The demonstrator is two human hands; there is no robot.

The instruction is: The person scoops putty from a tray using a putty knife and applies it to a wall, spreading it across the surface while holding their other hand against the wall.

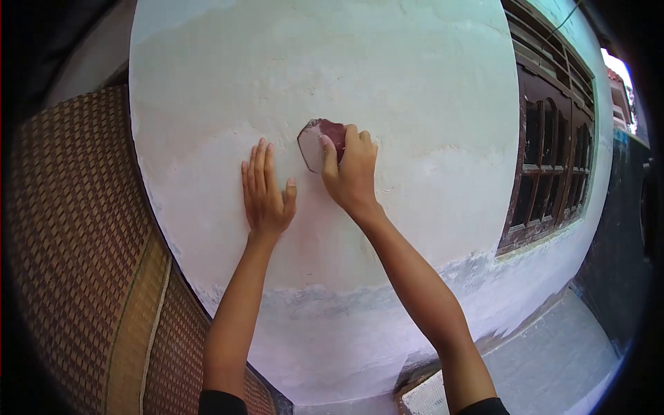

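My right hand [353, 169] presses a worn piece of reddish sandpaper [315, 142] flat against a white plastered wall [387, 76]. The paper's dusty pale face shows to the left of my fingers. My left hand [266, 194] lies flat on the same wall just to the left, fingers together and pointing up, holding nothing. Both forearms reach up from the bottom of the view.
A woven brown bamboo mat panel [76, 235] leans at the left of the wall. A dark wooden window frame [553, 152] with bars is at the right. A grey concrete floor [553, 346] runs along the wall's base, where the plaster is greyer.
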